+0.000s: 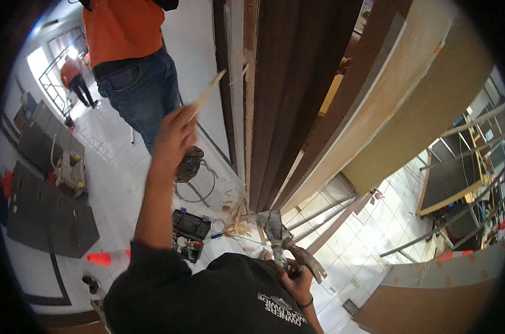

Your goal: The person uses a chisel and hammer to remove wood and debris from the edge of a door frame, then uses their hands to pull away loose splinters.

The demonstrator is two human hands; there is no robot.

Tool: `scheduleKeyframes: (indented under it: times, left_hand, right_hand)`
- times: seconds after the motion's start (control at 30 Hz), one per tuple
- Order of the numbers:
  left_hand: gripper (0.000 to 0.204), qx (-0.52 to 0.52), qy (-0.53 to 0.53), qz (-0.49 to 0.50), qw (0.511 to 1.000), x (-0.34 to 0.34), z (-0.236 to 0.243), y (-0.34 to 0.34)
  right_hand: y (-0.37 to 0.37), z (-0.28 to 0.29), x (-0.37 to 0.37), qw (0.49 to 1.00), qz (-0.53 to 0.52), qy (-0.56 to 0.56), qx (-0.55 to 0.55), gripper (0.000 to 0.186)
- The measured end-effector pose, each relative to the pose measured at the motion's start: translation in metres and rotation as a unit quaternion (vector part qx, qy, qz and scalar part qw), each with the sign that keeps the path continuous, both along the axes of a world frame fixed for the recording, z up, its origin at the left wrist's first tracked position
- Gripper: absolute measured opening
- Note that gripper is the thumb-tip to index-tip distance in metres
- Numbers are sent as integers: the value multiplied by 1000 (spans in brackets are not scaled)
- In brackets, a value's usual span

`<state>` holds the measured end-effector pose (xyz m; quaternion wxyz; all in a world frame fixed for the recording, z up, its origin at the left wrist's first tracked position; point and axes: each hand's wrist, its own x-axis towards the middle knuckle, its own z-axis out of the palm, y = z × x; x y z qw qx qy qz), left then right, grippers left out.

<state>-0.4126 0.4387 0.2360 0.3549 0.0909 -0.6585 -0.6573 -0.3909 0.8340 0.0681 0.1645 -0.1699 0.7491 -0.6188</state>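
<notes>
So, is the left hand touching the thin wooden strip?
Touching. The head view shows the left hand gripping the lower end of the thin wooden strip, which rises from its fingers.

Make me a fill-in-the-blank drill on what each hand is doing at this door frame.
1. The left hand is raised and grips a thin strip of ____.
2. The right hand holds a scraper together with a ____.
3. A person in an ____ shirt stands beside the door frame.
4. On the tiled floor below sits an open black ____.

Missing words: wood; hammer; orange; toolbox
</notes>
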Motion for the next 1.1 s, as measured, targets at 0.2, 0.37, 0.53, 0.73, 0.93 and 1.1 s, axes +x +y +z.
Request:
scheduleKeyframes:
  times: [0.2,0.37,0.53,0.73,0.93,1.1]
  left_hand:
    - [26,154,-239,14,959,133,-127,15]
    - [17,105,-373,31,921,256,-291,41]
    - [23,136,-424,-20,895,344,-339,65]
    - [25,12,-424,31,905,355,-369,53]
    - [41,1,-350,-39,936,303,-372,50]
    - [36,23,-311,-56,948,231,-311,53]
  right_hand:
    - [-37,-5,33,997,-21,69,5,30]
    - [-76,-4,69,997,36,62,34,32]
    - [-107,-17,127,994,83,-74,-12,22]
    - [-111,-52,169,993,71,-89,-44,29]
    - [-111,-27,170,992,102,-72,12,34]
    - [-82,-45,145,998,42,-53,-15,32]
